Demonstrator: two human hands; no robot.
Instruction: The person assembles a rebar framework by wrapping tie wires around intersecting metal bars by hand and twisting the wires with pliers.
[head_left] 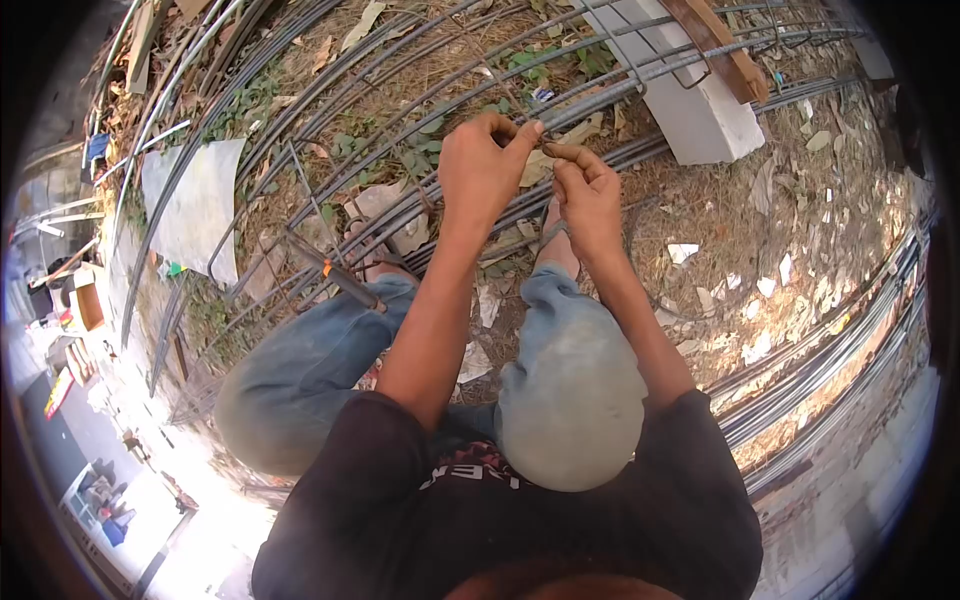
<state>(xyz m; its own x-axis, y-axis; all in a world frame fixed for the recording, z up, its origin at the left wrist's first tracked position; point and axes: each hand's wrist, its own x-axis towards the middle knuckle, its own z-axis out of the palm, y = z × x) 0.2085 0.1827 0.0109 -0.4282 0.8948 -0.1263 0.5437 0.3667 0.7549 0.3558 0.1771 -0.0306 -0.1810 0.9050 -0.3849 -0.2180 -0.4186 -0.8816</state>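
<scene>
Several long steel bars (600, 100) run across the upper middle, with bent metal ties around them. My left hand (485, 165) is at the bars, thumb and forefinger pinched together on something too small to make out. Close to its right, my right hand (587, 190) is also pinched, its fingertips almost touching the left thumb just below the thick bars. What lies between the fingertips is hidden. A dark metal rod or tool (345, 280) with an orange mark leans by my left knee.
A pale block (700, 110) supports the bars at the upper right, with a brown wood piece (722, 50) on it. More bars (830, 370) lie at the right. A grey sheet (195, 200) is at the left. Leaves and debris cover the ground around my feet.
</scene>
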